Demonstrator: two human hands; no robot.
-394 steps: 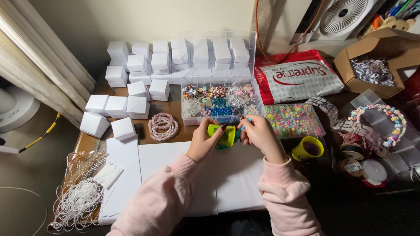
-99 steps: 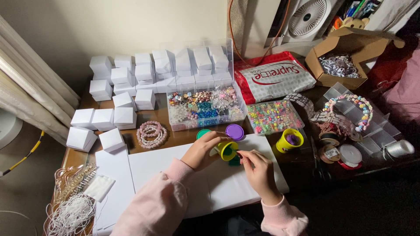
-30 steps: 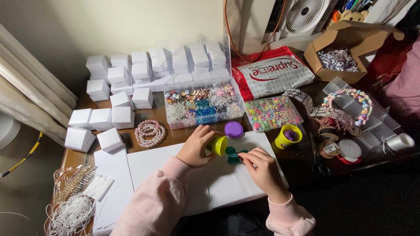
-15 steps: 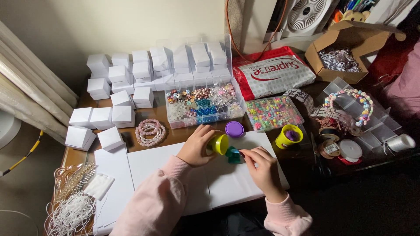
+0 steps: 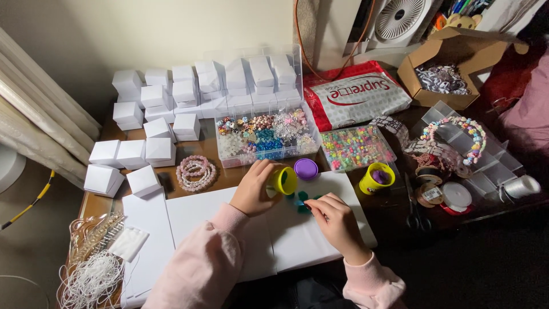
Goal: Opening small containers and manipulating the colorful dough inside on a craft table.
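Observation:
My left hand (image 5: pixel 255 187) grips a small yellow cup (image 5: pixel 284 180) tipped on its side on the white sheet (image 5: pixel 297 240). Green beads (image 5: pixel 302 197) lie spilled on the sheet just below the cup's mouth. My right hand (image 5: pixel 336 220) rests beside them, fingertips pinched at the beads; whether a bead is held I cannot tell. A purple lid (image 5: pixel 306 169) lies right of the cup, near the clear bead organiser (image 5: pixel 264 137). Both arms wear pink sleeves.
Several white boxes (image 5: pixel 146 151) stand at the back left. Pink bracelets (image 5: pixel 195 173) lie near them. A second yellow cup (image 5: pixel 376 177), a tray of coloured beads (image 5: pixel 355 147), thread spools (image 5: pixel 456 196), scissors (image 5: pixel 414 209) and a cardboard box (image 5: pixel 457 71) are on the right. White cords (image 5: pixel 91 274) lie front left.
The yellow cup has tipped over and green beads now lie on the sheet. My right hand has moved a little toward the beads.

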